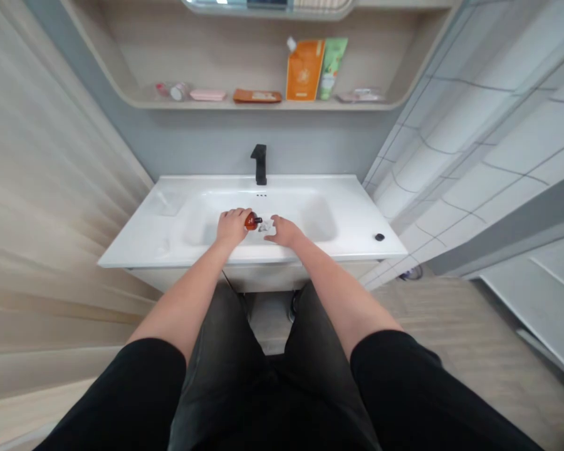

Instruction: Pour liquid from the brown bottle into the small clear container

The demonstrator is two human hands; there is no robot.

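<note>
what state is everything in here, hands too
Glossy amber rounded bottle, tipped sideways, dark tip pointing right
Left hand, closed around bottle
Right hand, fingers curved; any hold unclear
Black angular faucet, no visible water running
Flat orange pouch, standing, white cap on
Pale green tube, standing, leaning
Small black round object, lying on counter

One bottle (pixel 250 221): glossy, reddish amber, rounded body, slim dark tip (pixel 258 220). Pose: we record it tipped onto its side, the tip directed toward the person's right. Place: grasped in the left hand (pixel 234 224), above the white basin (pixel 317 217). Much of it being covered, we cannot tell its full shape or contents.
</note>
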